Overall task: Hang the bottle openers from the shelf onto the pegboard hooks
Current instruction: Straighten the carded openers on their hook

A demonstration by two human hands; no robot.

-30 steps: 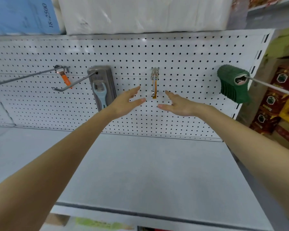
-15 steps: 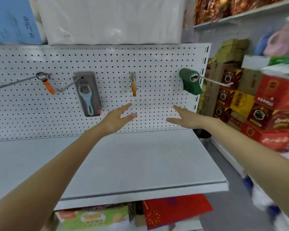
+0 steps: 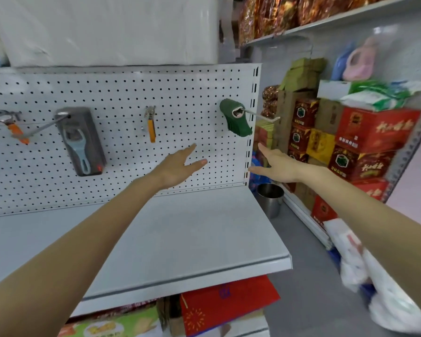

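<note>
Left hand: our left hand [image 3: 178, 166] hovered in front of the pegboard [image 3: 122, 93], below and to the right of the slim orange opener [image 3: 152, 128]. Its fingers were straight, and its grip was loose and held nothing.
Right hand: our right hand [image 3: 280, 166] reached toward the pegboard's right edge, below the green openers [image 3: 235, 119]. Its fingers were spread and its grip was likewise empty.
Openers: we saw them all on the pegboard. An orange-handled opener [image 3: 16, 130] hung at the far left, then a blue-grey opener on its grey card [image 3: 79, 147], then the slim orange one in the middle. The green ones sat on the long hook [image 3: 263, 115] at the right.
Shelf: we could find no opener lying on the visible part of the shelf [image 3: 192, 227].
Done: we judged the hanging to be finished or nearly so, since every opener in view was on a hook.
Left: we judged that little remained, perhaps a check of the shelf's hidden left end.
</note>
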